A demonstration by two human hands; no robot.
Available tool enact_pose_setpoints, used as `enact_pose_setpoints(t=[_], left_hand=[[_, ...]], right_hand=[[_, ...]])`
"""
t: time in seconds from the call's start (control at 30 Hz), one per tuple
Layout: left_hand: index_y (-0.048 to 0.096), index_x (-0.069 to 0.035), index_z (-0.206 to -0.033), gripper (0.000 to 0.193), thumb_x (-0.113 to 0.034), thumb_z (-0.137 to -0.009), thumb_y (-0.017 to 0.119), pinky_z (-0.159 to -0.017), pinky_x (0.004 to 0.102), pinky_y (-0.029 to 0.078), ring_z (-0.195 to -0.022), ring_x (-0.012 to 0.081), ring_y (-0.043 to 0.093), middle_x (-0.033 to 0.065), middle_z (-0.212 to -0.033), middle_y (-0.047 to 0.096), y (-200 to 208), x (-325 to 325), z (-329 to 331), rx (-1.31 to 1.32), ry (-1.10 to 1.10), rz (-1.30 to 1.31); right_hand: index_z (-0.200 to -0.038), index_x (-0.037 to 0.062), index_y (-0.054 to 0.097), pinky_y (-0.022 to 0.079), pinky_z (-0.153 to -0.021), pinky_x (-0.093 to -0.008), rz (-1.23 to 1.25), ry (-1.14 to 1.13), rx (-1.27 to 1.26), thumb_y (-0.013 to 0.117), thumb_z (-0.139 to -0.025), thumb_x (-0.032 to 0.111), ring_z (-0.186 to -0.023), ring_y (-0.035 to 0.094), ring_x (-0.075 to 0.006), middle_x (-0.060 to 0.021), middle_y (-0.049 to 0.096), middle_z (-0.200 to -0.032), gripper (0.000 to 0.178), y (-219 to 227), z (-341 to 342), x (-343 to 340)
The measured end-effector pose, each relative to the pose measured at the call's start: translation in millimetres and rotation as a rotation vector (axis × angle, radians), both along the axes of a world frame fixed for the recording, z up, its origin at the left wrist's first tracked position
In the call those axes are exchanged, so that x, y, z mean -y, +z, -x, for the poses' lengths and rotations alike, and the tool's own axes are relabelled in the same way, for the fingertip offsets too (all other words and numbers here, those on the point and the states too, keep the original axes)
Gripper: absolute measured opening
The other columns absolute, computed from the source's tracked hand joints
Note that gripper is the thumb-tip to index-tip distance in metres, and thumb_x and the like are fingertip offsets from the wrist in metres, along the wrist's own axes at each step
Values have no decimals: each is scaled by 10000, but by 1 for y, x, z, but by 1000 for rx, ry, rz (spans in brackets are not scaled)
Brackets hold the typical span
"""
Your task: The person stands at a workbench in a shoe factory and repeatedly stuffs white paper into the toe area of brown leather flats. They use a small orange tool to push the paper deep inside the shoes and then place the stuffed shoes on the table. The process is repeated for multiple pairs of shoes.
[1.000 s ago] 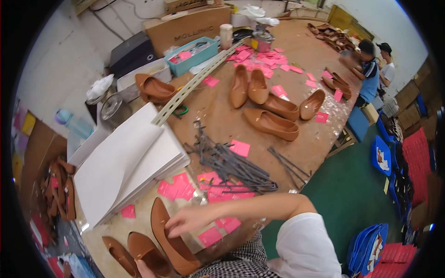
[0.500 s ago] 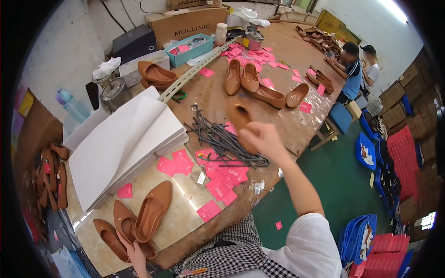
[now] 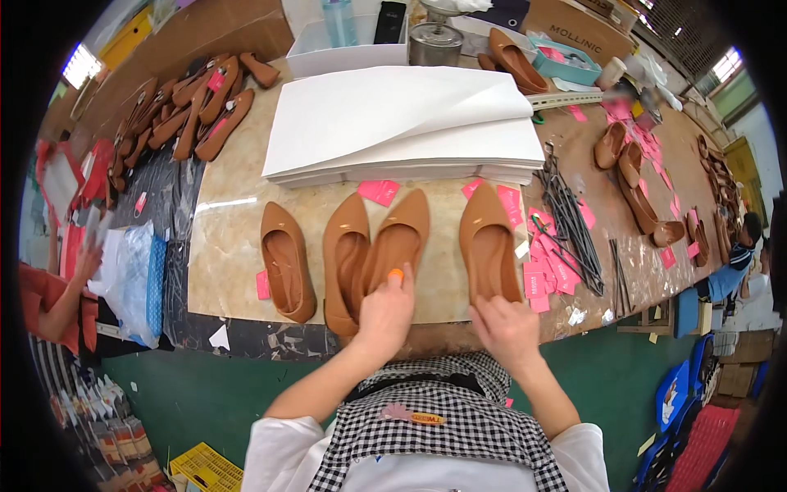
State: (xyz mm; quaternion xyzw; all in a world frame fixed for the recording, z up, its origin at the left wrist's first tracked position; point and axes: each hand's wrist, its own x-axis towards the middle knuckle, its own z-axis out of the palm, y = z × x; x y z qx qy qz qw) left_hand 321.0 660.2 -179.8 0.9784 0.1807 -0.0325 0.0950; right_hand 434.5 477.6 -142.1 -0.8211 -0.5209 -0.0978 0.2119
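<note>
Tan pointed flat shoes stand in a row before me, toes pointing away. My left hand (image 3: 388, 313) is closed on the heel of one flat shoe (image 3: 407, 216), with something orange on a fingertip. Against that shoe's left side leans another flat shoe (image 3: 338, 238), overlapping it near the heel. Farther left, a flat shoe (image 3: 287, 266) stands apart, untouched. My right hand (image 3: 504, 328) pinches the heel of the rightmost flat shoe (image 3: 485, 221); its fingers partly cover the back rim.
A stack of white paper (image 3: 393, 115) lies behind the shoes. Pink tags (image 3: 551, 266) and black rods (image 3: 574, 221) are to the right. More shoes (image 3: 193, 107) are heaped far left, near another person's arm (image 3: 70, 287). A light marbled sheet (image 3: 221, 246) lies beneath the row.
My view has swung left. My right hand has brought a flat shoe from beside the black rods to the row; my left hand still grips a shoe there.
</note>
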Motion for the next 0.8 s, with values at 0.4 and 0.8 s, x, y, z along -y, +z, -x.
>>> enact_pose_setpoints(t=[0.4, 0.8], left_hand=[[540, -40, -1345, 537, -326, -900, 628, -713, 465, 522, -742, 376, 655, 202, -809, 673, 10, -113, 67, 142, 450, 10], [651, -50, -1237, 492, -430, -931, 591, -666, 451, 543, -697, 338, 689, 173, -724, 684, 49, -108, -7, -81, 124, 164]], right_hand=[[-1072, 18, 646, 506, -550, -410, 173, 27, -235, 663, -903, 291, -645, 654, -299, -113, 623, -764, 321, -46, -1, -21], [-1297, -74, 496, 528, -608, -516, 312, -66, -463, 599, -929, 273, -649, 655, -426, -249, 641, -664, 516, -62, -35, -84]])
